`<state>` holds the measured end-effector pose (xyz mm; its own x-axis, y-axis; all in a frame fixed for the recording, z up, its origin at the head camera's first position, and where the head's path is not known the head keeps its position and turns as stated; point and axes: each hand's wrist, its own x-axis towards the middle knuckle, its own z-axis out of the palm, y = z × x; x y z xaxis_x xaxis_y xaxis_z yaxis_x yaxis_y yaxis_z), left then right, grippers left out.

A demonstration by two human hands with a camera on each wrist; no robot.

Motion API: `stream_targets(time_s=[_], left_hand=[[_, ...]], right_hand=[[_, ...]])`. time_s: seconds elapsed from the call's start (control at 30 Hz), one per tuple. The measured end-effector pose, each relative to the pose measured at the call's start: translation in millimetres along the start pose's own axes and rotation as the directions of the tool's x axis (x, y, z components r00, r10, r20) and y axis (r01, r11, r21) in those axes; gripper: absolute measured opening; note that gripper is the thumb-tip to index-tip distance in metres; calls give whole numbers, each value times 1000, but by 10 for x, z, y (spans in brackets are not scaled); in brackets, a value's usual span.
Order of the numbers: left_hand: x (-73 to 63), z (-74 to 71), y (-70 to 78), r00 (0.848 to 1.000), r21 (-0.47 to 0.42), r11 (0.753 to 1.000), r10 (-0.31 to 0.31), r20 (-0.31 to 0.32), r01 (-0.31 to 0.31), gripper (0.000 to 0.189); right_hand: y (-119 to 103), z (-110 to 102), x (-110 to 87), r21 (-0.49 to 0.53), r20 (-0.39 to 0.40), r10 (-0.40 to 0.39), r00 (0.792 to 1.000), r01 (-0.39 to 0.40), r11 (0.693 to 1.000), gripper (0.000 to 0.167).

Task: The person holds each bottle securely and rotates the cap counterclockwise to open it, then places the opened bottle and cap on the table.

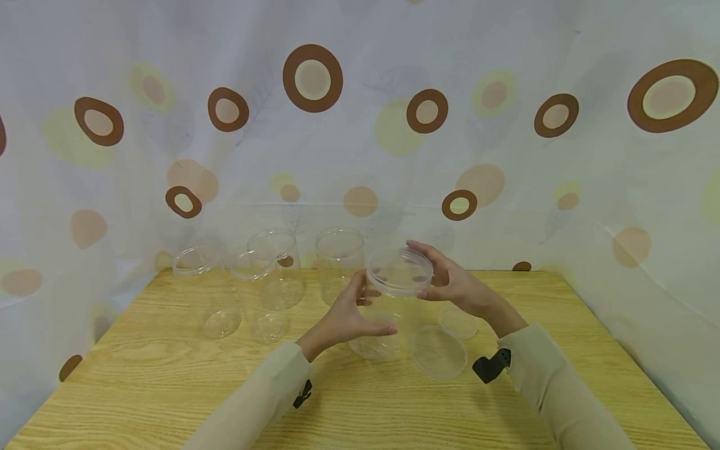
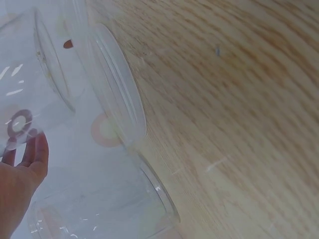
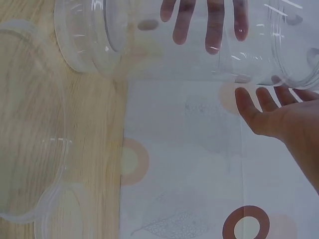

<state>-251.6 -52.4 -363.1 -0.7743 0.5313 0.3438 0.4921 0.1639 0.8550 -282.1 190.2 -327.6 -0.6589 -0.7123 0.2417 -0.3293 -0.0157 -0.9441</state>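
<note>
In the head view, a clear plastic jar (image 1: pixel 385 312) with a thick, round-rimmed top stands between my two hands. My left hand (image 1: pixel 349 317) grips its side, thumb across the front; its fingers (image 3: pixel 214 25) show through the wall in the right wrist view. At the top, my right hand (image 1: pixel 458 286) holds the rim between thumb and fingers. Two clear round discs like lids lie on the table below it, a nearer lid (image 1: pixel 440 354) and a farther lid (image 1: pixel 458 322).
Several more clear jars stand behind and to the left: a leftmost jar (image 1: pixel 210 294), one beside it (image 1: pixel 261 300), a rear jar (image 1: pixel 284 275) and a jar behind my left hand (image 1: pixel 333 275). The wooden table (image 1: pixel 185 387) meets a patterned curtain (image 1: pixel 365 156) at the back.
</note>
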Motion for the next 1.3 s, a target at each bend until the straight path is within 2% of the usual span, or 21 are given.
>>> stream_targets(time_s=[0.17,0.33,0.43,0.53,0.63,0.73,0.83,0.93,1.13,1.3], left_hand=[[4,-5,-8,1000,3,1000,-10,-8,10,95],[6,-1,-7,1000,-6,1000,-8,-17,8,94],[8,5,-3,1000,-2,1000,-7,-24,7,94],[8,8,4,1000,10,1000,-12,-29,12,94],[3,6,5,1000,11,1000,-15,-23,15,94],[-3,3,1,1000,-4,1000,-11,-11,11,95],[-5,1,-5,1000,-20,1000,-5,0,5,95],[0,-3,-9,1000,-30,1000,1,12,0,96],[3,-12,9,999,-20,1000,-7,33,8,97],[2,-9,11,999,-15,1000,-6,36,6,98]], right_hand=[[3,110,-33,-108,-159,-19,987,2,994,85],[11,256,-42,-172,-319,-23,948,-34,985,85],[4,323,-32,-174,-379,-24,925,-46,984,84],[0,351,-18,-168,-403,-20,915,-52,984,83],[0,336,-11,-174,-390,-24,921,-49,984,81],[11,281,-11,-160,-327,-39,944,-15,987,78],[27,209,-9,-80,-229,-52,972,35,996,77],[33,156,-3,18,-142,-67,988,70,997,78],[17,107,15,117,-48,-98,994,103,988,77],[9,92,11,99,-45,-123,991,127,987,76]])
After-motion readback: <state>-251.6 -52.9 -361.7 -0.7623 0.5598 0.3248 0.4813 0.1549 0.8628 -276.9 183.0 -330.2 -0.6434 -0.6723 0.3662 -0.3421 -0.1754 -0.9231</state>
